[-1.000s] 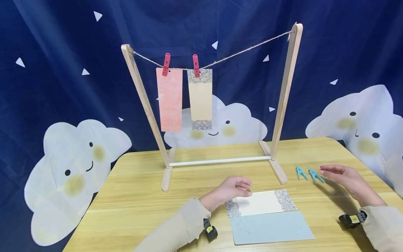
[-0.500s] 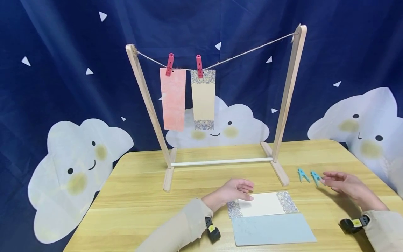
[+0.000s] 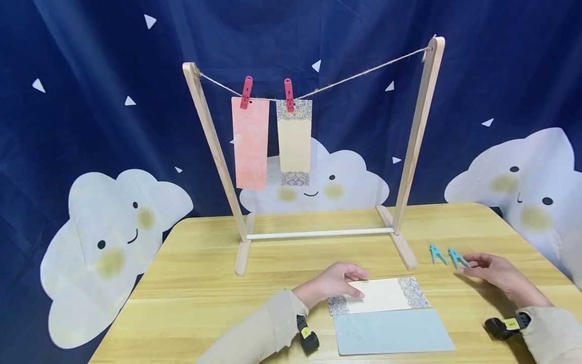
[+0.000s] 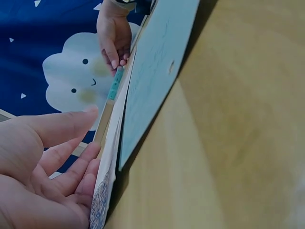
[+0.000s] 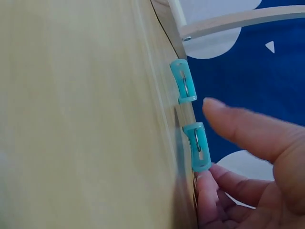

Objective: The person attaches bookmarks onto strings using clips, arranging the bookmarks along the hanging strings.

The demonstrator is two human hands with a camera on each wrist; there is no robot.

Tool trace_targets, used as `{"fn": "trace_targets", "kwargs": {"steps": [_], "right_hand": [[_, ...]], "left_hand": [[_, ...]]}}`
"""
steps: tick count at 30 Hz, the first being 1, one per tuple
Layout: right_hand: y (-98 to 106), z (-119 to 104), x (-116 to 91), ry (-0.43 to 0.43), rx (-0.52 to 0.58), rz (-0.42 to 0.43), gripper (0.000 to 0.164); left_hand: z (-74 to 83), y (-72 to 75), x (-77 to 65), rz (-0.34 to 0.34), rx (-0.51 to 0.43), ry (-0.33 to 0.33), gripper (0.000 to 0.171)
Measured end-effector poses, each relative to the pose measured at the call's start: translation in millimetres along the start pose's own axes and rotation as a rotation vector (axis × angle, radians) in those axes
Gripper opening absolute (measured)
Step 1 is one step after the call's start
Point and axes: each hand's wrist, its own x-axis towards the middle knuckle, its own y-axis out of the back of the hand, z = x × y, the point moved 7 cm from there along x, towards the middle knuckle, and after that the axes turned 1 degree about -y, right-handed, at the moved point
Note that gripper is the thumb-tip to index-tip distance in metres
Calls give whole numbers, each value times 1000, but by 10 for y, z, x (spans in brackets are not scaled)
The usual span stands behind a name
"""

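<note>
My left hand (image 3: pixel 334 280) is over the left end of a cream card (image 3: pixel 379 294) with blue lace-patterned ends, lying on the table. In the left wrist view its fingertips are right at the card's edge, with the thumb held apart. A plain pale blue card (image 3: pixel 393 331) lies along the near side of the cream one. My right hand (image 3: pixel 497 277) is at the nearer of two turquoise clothespins (image 3: pixel 458 258). In the right wrist view the fingers are right at that clothespin's end (image 5: pixel 198 148), while the thumb stands off it. The other turquoise clothespin (image 3: pixel 437 254) stands just left.
Behind the hands is a wooden stand (image 3: pixel 420 134) with a string (image 3: pixel 364 70) between its posts. A pink card (image 3: pixel 251 146) and a lace-patterned card (image 3: pixel 294 144) hang there from red clothespins (image 3: pixel 289 95). A white rod (image 3: pixel 318 234) joins the feet. A dark blue curtain (image 3: pixel 109 50) hangs behind.
My right hand has moved down and left, up to the nearer turquoise clothespin. My left hand has lowered slightly toward the cream card. The head view has shifted a little.
</note>
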Motion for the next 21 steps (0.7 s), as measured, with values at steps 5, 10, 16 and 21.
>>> {"fn": "trace_targets", "kwargs": {"steps": [5,10,16,21], "right_hand": [[8,-59,13,3,-92,34,62],[25,-104,25,19,-167,78,50],[31,-114,21,3,-176,72,46],[18,-97,10,-11,-178,74,45]], "left_hand": [[29,8,-5,6,35,-18,43],[59,18,-14,17,94,-51,43],[81,29,-48,52,153,-27,44],[58,36,-76,83,210,8,44]]}}
